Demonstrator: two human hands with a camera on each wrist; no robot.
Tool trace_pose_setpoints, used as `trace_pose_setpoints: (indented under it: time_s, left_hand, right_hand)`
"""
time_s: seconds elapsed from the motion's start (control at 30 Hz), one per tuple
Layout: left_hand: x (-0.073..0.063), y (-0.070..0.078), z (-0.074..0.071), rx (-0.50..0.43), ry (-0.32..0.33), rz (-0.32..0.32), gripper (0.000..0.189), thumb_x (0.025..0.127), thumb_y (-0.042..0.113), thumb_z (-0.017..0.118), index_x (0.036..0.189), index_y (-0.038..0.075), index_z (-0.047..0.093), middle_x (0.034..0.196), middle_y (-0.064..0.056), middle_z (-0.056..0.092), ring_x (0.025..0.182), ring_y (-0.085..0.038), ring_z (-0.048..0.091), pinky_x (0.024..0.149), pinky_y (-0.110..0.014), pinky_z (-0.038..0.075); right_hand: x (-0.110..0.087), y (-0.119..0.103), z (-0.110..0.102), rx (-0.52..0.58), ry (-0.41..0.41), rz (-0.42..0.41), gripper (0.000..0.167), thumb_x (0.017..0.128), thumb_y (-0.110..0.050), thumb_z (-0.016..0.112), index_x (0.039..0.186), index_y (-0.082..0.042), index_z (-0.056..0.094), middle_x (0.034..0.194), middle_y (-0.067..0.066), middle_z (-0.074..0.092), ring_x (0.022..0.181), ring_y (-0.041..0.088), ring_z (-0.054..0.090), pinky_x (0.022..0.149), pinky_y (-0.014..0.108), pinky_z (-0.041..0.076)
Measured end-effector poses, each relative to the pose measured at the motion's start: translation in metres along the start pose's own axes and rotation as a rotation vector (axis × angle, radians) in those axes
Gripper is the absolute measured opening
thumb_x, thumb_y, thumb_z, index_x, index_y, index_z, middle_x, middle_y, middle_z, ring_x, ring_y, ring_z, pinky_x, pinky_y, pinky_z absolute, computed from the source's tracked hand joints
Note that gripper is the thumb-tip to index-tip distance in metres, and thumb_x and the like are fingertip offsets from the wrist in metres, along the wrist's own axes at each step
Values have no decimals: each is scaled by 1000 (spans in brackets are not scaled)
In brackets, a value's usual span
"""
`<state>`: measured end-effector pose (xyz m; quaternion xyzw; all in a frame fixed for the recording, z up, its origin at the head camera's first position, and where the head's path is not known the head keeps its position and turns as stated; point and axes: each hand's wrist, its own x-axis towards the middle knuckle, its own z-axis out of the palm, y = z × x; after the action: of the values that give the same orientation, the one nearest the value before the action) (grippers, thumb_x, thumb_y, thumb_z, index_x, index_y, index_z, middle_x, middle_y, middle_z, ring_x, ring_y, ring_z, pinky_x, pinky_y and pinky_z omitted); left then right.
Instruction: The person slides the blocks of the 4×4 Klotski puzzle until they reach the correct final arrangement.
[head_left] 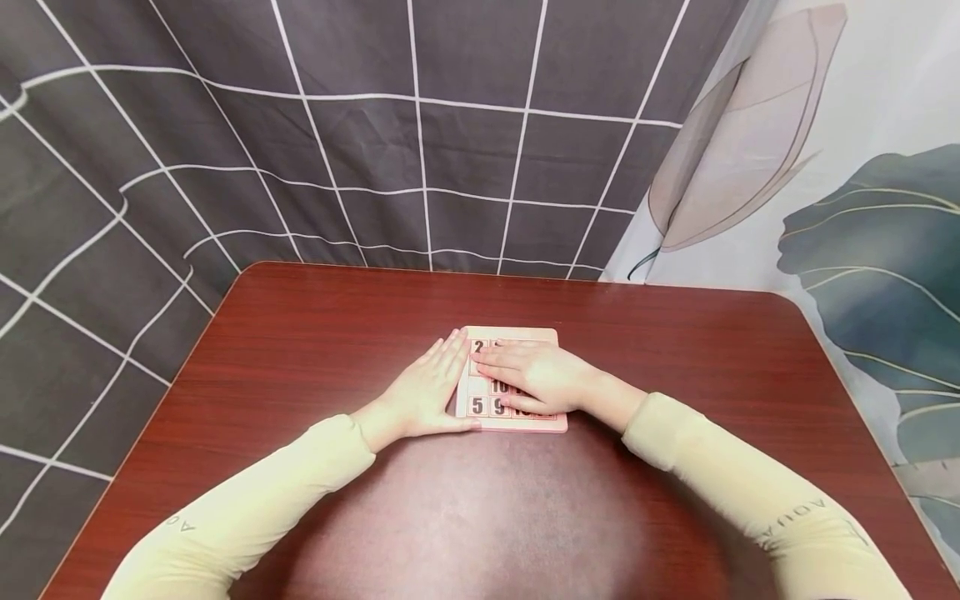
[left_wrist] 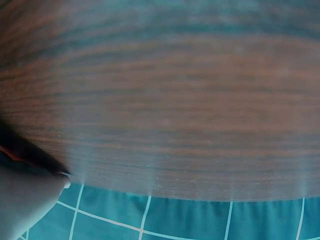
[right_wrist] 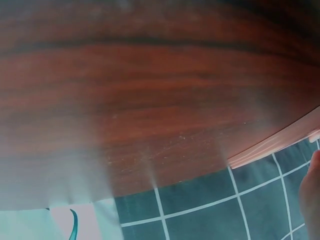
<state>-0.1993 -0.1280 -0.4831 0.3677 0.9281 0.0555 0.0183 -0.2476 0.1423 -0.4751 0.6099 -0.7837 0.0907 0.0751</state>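
A pale pink number sliding puzzle (head_left: 472, 421), printed with black numerals such as 2, 5 and 9, lies flat on the table. My left hand (head_left: 423, 392) rests along its left side, fingers straight against the edge and thumb stretched to the lower left corner. Across the board's face lies my right hand (head_left: 543, 375), fingers extended over the tiles and hiding many of them. In the left wrist view, part of the left hand (left_wrist: 27, 207) shows at the lower left. The right wrist view catches the puzzle's edge (right_wrist: 270, 145) beside part of the right hand (right_wrist: 311, 195).
The red-brown wooden table (head_left: 315, 333) has rounded far corners. A dark grey curtain with white grid lines (head_left: 360, 142) hangs behind it and on the left. To the right hangs a white curtain with large leaf prints (head_left: 750, 150).
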Motion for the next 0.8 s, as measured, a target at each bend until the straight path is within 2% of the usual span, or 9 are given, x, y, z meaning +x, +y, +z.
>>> trace_pose_setpoints:
  time_s: [0.2, 0.43, 0.6, 0.8]
  left_hand:
    - [1, -1, 2, 17, 15, 7, 120, 92, 71, 67, 163, -14, 20, 174, -32, 17, 164, -41, 20, 135, -50, 24]
    - [-1, 1, 0, 21, 9, 2, 120, 92, 72, 66, 163, -14, 20, 173, -33, 16, 165, -40, 19, 135, -49, 23]
    - [-1, 2, -1, 2, 9, -4, 120, 92, 71, 66, 163, -14, 20, 173, -33, 15, 164, -41, 20, 135, -50, 23]
    - [-2, 3, -1, -9, 6, -8, 121, 92, 71, 66, 163, -14, 18, 174, -33, 14, 164, -43, 20, 135, -49, 23]
  right_hand:
    - [-5, -9, -4, 22, 13, -29, 60, 99, -29, 70, 151, -2, 58, 154, 12, 62, 145, 27, 59, 121, 44, 47]
    - [-10, -27, -6, 1, 51, -114, 62, 99, -35, 71, 149, 0, 59, 151, 12, 64, 143, 26, 60, 119, 43, 50]
    - [-12, -36, -4, -11, 37, -165, 66, 97, -38, 73, 149, 1, 58, 152, 11, 63, 144, 24, 60, 120, 40, 49]
    - [-13, -38, -4, -34, 8, -166, 67, 98, -39, 71, 150, 1, 57, 152, 10, 63, 144, 23, 59, 122, 40, 47]
